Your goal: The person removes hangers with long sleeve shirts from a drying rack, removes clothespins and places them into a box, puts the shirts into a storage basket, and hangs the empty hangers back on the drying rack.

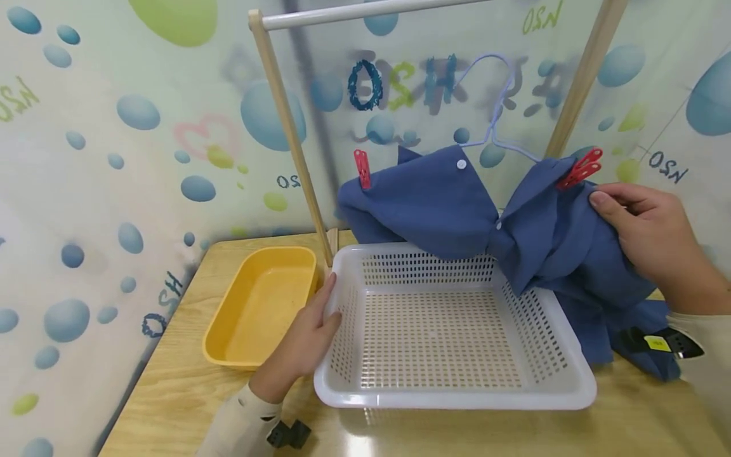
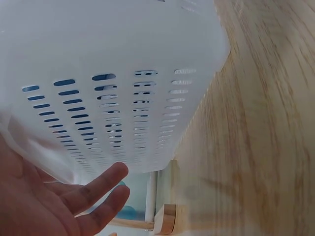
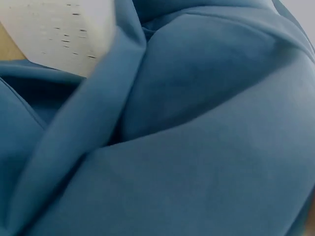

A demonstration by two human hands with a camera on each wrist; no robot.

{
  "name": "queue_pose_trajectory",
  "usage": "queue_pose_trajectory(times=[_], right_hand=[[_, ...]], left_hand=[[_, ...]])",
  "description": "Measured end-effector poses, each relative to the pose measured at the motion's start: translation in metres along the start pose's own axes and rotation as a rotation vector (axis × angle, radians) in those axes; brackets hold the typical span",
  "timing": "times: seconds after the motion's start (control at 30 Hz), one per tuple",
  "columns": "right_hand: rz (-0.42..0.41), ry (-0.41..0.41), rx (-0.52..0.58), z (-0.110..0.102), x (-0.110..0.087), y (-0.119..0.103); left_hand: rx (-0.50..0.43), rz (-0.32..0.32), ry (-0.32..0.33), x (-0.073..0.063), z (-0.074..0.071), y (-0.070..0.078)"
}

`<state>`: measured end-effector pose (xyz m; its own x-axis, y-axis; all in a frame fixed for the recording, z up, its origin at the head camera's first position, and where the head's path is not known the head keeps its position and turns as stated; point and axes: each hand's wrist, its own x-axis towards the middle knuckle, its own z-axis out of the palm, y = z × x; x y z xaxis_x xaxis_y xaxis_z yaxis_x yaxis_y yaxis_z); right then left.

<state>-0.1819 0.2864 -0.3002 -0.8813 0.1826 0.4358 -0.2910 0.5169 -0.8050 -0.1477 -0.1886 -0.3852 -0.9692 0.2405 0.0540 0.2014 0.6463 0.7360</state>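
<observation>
A blue buttoned shirt (image 1: 422, 203) on a light-purple wire hanger (image 1: 494, 114) drapes over the back and right rim of a white perforated plastic basket (image 1: 457, 400). One red clothespin (image 1: 362, 169) is clipped on its left shoulder area in the head view, another red clothespin (image 1: 581, 169) on the right. My right hand (image 1: 651, 231) pinches the shirt just beside the right clothespin; blue cloth (image 3: 197, 162) fills most of the right wrist view. At the basket's left side, my left hand (image 1: 305, 333) holds the rim with the thumb, its other fingers (image 2: 98, 189) extended along the outside.
A yellow tub (image 1: 257, 362) stands left of the basket on the wooden table (image 1: 165, 387). Behind rises a rack with wooden posts (image 1: 291, 127) and a white crossbar (image 1: 354, 11). A patterned sheet (image 1: 143, 178) backs the scene.
</observation>
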Motion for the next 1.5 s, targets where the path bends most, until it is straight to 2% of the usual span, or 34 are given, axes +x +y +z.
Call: queue_pose_trajectory(times=[0.23,0.37,0.5,0.73,0.97,1.2,1.3,1.5], right_hand=[[-0.038,-0.135,0.064,0.014,-0.014,0.019],[-0.057,-0.179,0.101,0.017,-0.023,0.027],[-0.053,-0.188,0.107,0.019,-0.034,0.031],[-0.099,-0.204,0.163,0.021,-0.053,0.032],[-0.139,-0.250,0.295,0.019,-0.056,0.026],[-0.124,-0.334,0.433,0.015,-0.062,0.017],[-0.116,-0.368,0.484,0.013,-0.064,0.016],[-0.116,-0.433,0.466,0.007,-0.065,0.014]], left_hand=[[0.005,0.004,0.008,-0.005,-0.002,0.000],[-0.018,-0.003,0.004,-0.007,-0.001,0.000],[-0.041,-0.024,-0.005,-0.010,-0.001,0.001],[-0.064,-0.037,0.040,-0.013,0.000,0.000],[-0.083,-0.032,0.084,-0.018,-0.005,0.003],[-0.216,-0.005,0.086,-0.021,-0.005,0.008],[-0.204,0.025,0.112,-0.023,-0.005,0.007],[-0.119,0.051,0.176,-0.026,-0.004,0.007]])
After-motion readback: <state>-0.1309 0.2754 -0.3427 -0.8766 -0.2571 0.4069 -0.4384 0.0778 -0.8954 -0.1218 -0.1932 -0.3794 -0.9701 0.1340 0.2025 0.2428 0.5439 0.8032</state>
